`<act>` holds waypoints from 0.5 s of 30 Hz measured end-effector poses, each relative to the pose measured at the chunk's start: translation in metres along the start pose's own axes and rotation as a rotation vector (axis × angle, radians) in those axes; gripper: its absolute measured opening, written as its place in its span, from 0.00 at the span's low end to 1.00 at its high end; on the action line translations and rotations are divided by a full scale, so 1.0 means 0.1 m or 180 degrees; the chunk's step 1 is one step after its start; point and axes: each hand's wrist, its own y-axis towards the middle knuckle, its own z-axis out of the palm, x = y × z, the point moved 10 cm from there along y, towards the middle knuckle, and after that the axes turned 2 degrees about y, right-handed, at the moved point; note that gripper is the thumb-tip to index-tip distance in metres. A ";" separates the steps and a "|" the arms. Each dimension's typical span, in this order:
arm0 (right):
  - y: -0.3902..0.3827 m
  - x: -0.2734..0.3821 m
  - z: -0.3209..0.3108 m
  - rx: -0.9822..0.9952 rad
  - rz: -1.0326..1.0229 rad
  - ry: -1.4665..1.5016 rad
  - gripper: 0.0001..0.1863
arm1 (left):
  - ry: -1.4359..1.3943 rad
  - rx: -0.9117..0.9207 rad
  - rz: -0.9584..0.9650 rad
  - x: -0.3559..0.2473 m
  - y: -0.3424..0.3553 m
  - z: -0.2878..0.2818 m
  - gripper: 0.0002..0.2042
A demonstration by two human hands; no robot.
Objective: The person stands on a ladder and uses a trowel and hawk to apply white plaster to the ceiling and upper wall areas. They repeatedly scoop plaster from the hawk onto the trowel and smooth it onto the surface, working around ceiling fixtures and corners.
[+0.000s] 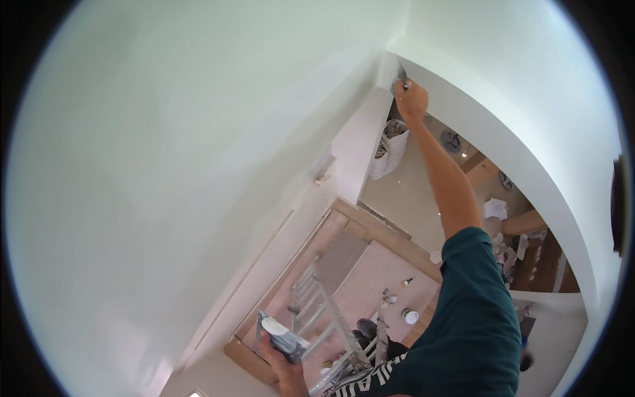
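Note:
My right hand (413, 102) is raised at the end of an outstretched arm, closed round a putty knife (401, 73). Its grey blade rests at the upper corner, where the white wall end (385, 71) meets the curved white edge of an opening. Low in the view, my left hand (283, 362) grips a grey, smeared putty tray (294, 345) from beneath. A mound of white putty (274, 325) sits on that tray, away from the wall. My left fingers are partly hidden behind it.
An aluminium stepladder (324, 309) stands below me, my dark shoe (366, 327) on or near it. Pinkish sheeting (390, 268) covers the floor, with an open tub (410, 317) on it. Filled white sacks (394, 149) and a white box (495, 209) lie beyond the opening.

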 end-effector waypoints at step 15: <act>0.26 0.25 0.37 -0.0093 0.0517 0.0064 0.16 | 0.0197 -0.0175 -0.0011 -0.04 -0.02 0.09 0.21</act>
